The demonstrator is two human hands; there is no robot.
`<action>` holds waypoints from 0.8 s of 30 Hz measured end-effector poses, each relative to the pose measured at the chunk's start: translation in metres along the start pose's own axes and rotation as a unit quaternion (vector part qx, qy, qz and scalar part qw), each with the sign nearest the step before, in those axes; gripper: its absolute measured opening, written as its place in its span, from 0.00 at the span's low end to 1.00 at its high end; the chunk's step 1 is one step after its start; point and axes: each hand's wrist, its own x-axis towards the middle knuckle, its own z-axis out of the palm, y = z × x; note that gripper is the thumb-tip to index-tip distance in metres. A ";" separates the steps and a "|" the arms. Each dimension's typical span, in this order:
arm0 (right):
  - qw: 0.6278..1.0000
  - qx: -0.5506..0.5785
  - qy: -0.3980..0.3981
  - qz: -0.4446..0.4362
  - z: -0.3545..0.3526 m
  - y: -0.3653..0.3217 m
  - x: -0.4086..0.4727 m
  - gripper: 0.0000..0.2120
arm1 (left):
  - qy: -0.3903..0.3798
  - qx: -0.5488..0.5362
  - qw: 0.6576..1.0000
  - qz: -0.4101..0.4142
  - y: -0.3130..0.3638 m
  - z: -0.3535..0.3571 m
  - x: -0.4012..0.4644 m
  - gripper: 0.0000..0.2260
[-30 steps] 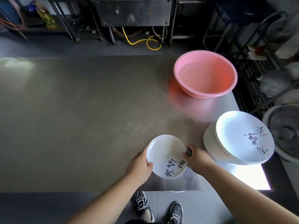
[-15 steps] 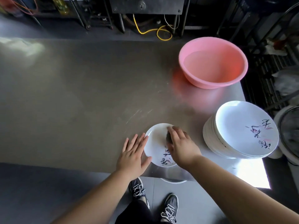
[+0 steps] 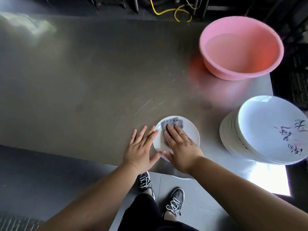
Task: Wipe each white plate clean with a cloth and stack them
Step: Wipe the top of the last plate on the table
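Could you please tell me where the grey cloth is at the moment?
In the head view, the cloth lies on the small plate near the table's front edge, pressed flat under the right hand, left of the plate stack.

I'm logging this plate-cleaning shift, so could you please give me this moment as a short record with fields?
surface: steel table
plate being wiped: small white plate, flat near the table's front edge
cloth: dark grey cloth on the plate
right hand: fingers straight, pressing the cloth
left hand: flat, fingers spread, touching the plate's left rim
stack: white plates, right of the small plate, apart from it
basin: pink basin, far right of table
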 end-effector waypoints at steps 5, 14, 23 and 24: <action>0.995 -0.046 -0.002 -0.090 0.010 -0.009 -0.050 0.39 | 0.011 -0.003 1.000 0.004 -0.001 0.002 0.001 0.37; 0.997 -0.059 -0.047 -0.016 -0.006 0.006 -0.018 0.49 | 0.008 -0.003 1.000 0.003 0.000 0.000 0.000 0.37; 0.994 -0.099 -0.034 0.010 -0.006 0.021 -0.026 0.46 | 0.021 -0.007 1.000 0.006 0.001 0.000 0.001 0.36; 0.994 -0.100 -0.031 0.029 -0.007 0.021 -0.020 0.46 | 0.021 -0.007 1.000 0.005 0.002 0.000 0.001 0.36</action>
